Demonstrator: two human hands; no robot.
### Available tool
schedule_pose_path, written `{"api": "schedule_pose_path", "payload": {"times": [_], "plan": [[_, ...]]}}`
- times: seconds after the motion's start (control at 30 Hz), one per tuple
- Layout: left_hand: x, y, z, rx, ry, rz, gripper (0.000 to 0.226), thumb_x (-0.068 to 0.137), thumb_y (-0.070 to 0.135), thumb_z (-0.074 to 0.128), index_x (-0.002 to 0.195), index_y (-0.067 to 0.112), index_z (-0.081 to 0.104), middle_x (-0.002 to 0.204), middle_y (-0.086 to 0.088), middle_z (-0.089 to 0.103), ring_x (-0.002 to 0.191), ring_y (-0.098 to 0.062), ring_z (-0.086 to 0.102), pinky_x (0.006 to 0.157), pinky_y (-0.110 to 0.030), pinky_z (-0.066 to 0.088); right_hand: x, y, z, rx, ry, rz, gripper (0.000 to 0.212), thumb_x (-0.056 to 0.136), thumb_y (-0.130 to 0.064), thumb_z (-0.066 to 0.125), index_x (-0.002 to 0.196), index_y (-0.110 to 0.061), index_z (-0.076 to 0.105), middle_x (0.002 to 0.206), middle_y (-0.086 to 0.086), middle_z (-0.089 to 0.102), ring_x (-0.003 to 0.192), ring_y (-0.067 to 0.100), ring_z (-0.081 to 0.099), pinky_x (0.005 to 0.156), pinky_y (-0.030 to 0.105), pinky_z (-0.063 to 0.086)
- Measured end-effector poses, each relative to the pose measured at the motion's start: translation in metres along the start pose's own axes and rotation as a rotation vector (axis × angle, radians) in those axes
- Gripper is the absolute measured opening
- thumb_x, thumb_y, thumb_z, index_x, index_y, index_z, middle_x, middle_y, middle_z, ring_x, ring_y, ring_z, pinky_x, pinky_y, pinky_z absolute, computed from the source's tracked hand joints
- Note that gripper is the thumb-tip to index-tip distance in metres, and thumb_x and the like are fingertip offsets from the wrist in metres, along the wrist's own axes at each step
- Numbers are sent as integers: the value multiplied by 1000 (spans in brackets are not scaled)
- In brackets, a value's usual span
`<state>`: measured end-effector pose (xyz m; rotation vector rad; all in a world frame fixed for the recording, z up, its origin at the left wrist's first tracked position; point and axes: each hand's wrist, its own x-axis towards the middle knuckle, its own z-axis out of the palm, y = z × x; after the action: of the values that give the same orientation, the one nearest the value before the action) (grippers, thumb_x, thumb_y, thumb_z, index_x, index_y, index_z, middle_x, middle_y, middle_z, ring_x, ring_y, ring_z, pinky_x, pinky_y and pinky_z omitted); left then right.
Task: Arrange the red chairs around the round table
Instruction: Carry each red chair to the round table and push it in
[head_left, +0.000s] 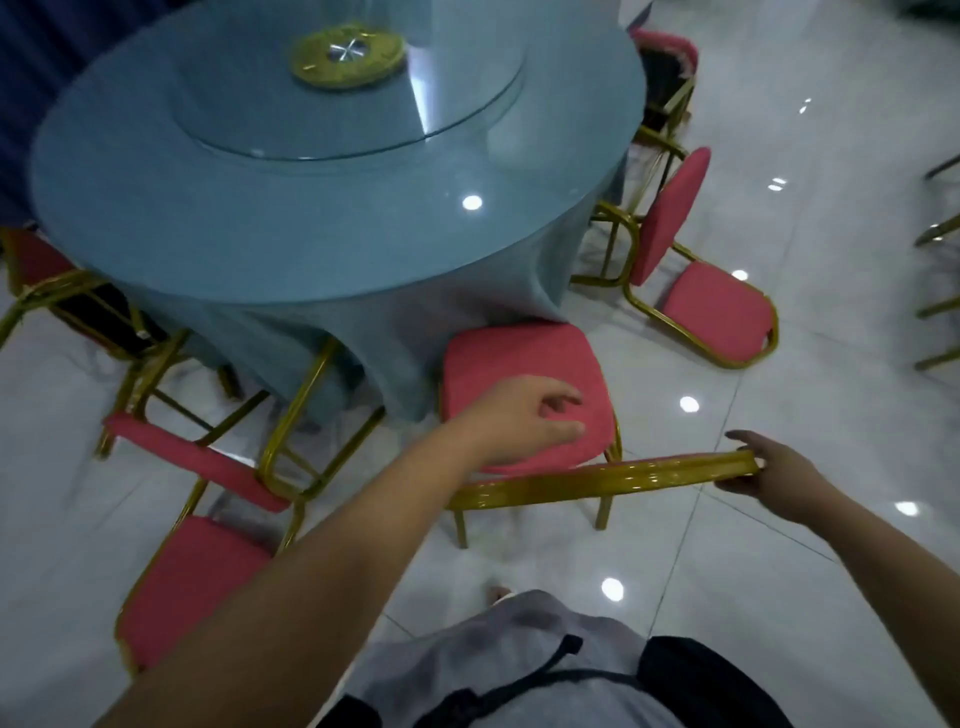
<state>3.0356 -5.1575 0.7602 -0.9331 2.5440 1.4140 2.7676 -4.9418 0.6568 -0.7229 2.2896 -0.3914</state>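
Observation:
A round table (322, 223) with a blue cloth and a glass top fills the upper left. One red chair (519, 374) with a gold frame stands just in front of me, its seat front touching the hanging cloth. My left hand (524, 423) reaches over the gold backrest rail (597, 477) and hovers low over the rear of the seat, fingers loosely apart, holding nothing. My right hand (769, 475) wraps the right end of that rail, thumb above and fingers below.
A second red chair (197, 577) sits at my lower left, a third (717, 312) at the right with its seat turned away from the table. More chairs show at the far left (41, 260) and far right (665, 49). Gold frames (940, 234) poke in from the right edge. The tile floor is glossy.

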Motion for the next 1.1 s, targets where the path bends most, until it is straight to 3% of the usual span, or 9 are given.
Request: {"api": "schedule_pose_path", "payload": {"times": [0.07,0.2,0.3,0.37,0.43,0.6,0.7,0.87,1.1], "plan": [[-12,-36,-15,-62,60,-100,38,90,36,70,126,27,66,121,9,65,100,0,60,89,-17,48,-26,10,-28,34,39,3,79,72,-23,88,141,-28,48,134,9,57,111,30,59,91,40,46],[-41,-91,-20,-237,191,-298,23,92,29,67,114,35,64,112,13,65,106,-6,59,89,-28,48,-66,-26,-48,-70,58,-147,73,77,-26,83,134,-51,43,138,-2,54,114,23,56,89,37,45],[-64,-114,-16,-342,277,-356,29,92,26,67,121,32,63,112,16,63,110,-5,58,88,-26,48,-75,-88,-35,-315,-68,-297,82,76,-13,76,140,-49,38,148,-9,42,130,18,42,105,42,42],[-80,-128,-17,-379,303,-375,31,93,26,66,123,34,62,115,17,61,111,-4,56,81,-20,44,-80,-138,-14,-373,-161,-416,76,81,-27,75,143,-48,37,149,-15,37,136,12,34,112,40,35],[-99,-146,-24,-393,320,-392,34,93,27,65,125,35,61,119,16,60,112,-5,54,85,-24,43,-87,-189,17,-270,-216,-508,64,87,-42,70,142,-46,40,149,-15,40,128,6,39,107,31,35],[-169,-208,-60,-522,484,-433,30,92,24,67,116,41,63,124,10,60,119,-9,53,95,-32,45,-112,-307,118,-330,-226,-820,59,89,-41,68,143,-37,45,145,-12,48,127,6,43,93,13,27],[-230,-252,-80,-613,622,-460,30,90,22,71,114,39,66,125,8,64,119,-11,57,100,-36,49,-134,-366,180,-351,-323,-900,60,89,-45,66,144,-38,43,146,-12,47,130,8,43,101,20,33],[-351,-327,-95,-641,839,-621,34,89,25,71,119,37,63,121,11,62,114,-11,56,86,-24,45,-189,-446,284,-367,-442,-993,57,89,-46,66,142,-35,46,140,-15,47,128,6,44,102,20,32],[-488,-394,-90,-751,1010,-834,41,90,24,68,130,30,61,124,2,59,118,-16,55,96,-32,47,-266,-531,405,-423,-579,-1075,57,89,-45,67,141,-35,48,141,-15,48,127,6,46,106,30,40]]}}
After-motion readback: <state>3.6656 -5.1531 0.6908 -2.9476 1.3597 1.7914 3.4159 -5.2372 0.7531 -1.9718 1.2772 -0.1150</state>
